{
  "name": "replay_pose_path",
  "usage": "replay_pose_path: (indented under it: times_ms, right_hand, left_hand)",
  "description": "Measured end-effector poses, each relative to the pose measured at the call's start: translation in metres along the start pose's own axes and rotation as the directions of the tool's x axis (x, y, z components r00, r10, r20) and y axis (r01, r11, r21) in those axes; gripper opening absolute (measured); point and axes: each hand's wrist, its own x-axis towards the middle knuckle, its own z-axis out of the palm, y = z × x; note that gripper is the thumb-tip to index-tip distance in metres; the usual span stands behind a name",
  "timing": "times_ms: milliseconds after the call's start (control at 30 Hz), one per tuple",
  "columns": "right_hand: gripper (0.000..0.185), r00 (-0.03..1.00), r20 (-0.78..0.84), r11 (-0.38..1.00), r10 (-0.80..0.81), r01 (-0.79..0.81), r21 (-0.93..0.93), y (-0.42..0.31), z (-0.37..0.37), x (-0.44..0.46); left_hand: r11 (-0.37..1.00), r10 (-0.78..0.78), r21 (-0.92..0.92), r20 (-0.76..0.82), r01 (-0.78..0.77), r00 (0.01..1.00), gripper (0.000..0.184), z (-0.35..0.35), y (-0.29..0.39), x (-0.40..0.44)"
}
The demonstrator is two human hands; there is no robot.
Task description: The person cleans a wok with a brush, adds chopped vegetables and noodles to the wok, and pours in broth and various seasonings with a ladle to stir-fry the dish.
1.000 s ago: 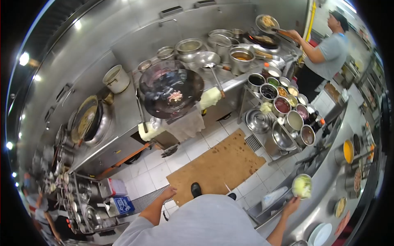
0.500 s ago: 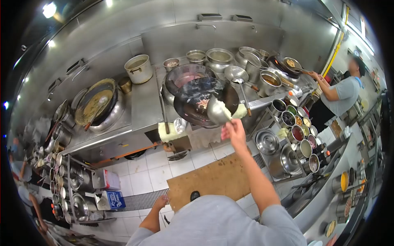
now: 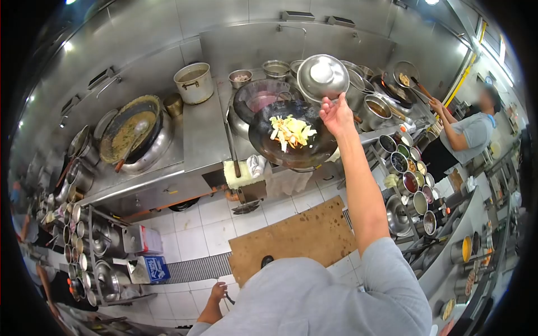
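Note:
My right hand (image 3: 337,116) is stretched forward over the back right of a black wok (image 3: 269,143). Its fingers are at the lower rim of a shiny metal bowl (image 3: 323,77), which is tilted beside a running wall tap (image 3: 305,31). Inside the wok lies a heap of pale yellow-green cut vegetables with orange shreds (image 3: 291,133). Low on the left, my left hand (image 3: 218,289) hangs beside my body with loosely curled fingers and nothing visible in it. A thin dark strip is close to it, perhaps a strap.
A ladle (image 3: 131,147) rests in a wide pan (image 3: 115,148) at the left. A tall pot (image 3: 193,92) stands on the counter. Condiment pots (image 3: 409,182) fill a rack at the right. Beyond it, another person (image 3: 468,131) works at a pan.
My right hand has moved the bowl up and back, from the wok's front right edge towards the tap. Cut vegetables now lie in the wok.

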Motion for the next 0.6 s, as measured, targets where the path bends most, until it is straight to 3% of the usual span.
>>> replay_pose_path:
  times_ms: [67, 133, 200, 233, 267, 367, 400, 500, 533, 600]
  right_hand:
    - [0.053, 1.0, 0.01, 0.999, -0.03, 0.03, -0.025, 0.001, -0.024, 0.006]
    - [0.057, 0.977, -0.189, 0.987, 0.098, -0.119, -0.104, 0.023, -0.086, 0.0]
    - [0.062, 0.876, -0.443, 0.949, 0.189, -0.28, -0.149, 0.055, -0.164, -0.008]
    - [0.064, 0.842, -0.47, 0.941, 0.264, -0.331, -0.064, 0.063, -0.186, -0.023]
    - [0.066, 0.804, -0.489, 0.927, 0.338, -0.376, 0.022, 0.065, -0.201, -0.037]
    - [0.065, 0.94, -0.319, 0.943, 0.121, -0.21, -0.26, 0.047, -0.164, -0.079]
    - [0.052, 0.967, -0.245, 0.921, 0.064, -0.151, -0.359, 0.034, -0.147, -0.093]
    - [0.023, 0.944, -0.104, 0.624, -0.314, 0.123, -0.772, 0.018, -0.152, -0.126]
    - [0.024, 0.923, -0.101, 0.383, -0.372, 0.053, -0.922, 0.0, -0.139, -0.154]
    - [0.028, 0.863, -0.003, 0.117, -0.505, 0.065, -0.991, -0.017, -0.168, -0.186]
  left_hand:
    - [1.0, 0.002, -0.026, -0.002, -0.002, 1.0, 0.036, 0.001, 0.008, 0.007]
    - [0.998, 0.05, 0.029, 0.02, -0.051, 0.999, 0.036, 0.01, 0.015, 0.012]
    - [0.996, 0.05, 0.078, 0.008, -0.051, 0.999, 0.035, 0.018, 0.035, 0.009]
    - [0.993, 0.059, 0.105, 0.02, -0.06, 0.998, 0.034, 0.02, 0.041, 0.013]
    - [0.989, 0.068, 0.132, 0.033, -0.072, 0.997, 0.034, 0.023, 0.049, 0.018]
    - [0.976, 0.04, 0.211, 0.089, -0.058, 0.995, 0.034, 0.029, 0.068, 0.033]
    - [0.966, 0.029, 0.25, 0.116, -0.057, 0.993, 0.034, 0.03, 0.079, 0.033]
    - [0.925, 0.068, 0.358, 0.172, -0.126, 0.983, 0.03, 0.039, 0.105, 0.053]
    - [0.916, 0.079, 0.369, 0.224, -0.16, 0.971, 0.029, 0.041, 0.111, 0.063]
    - [0.909, 0.079, 0.37, 0.296, -0.191, 0.952, 0.031, 0.056, 0.133, 0.075]
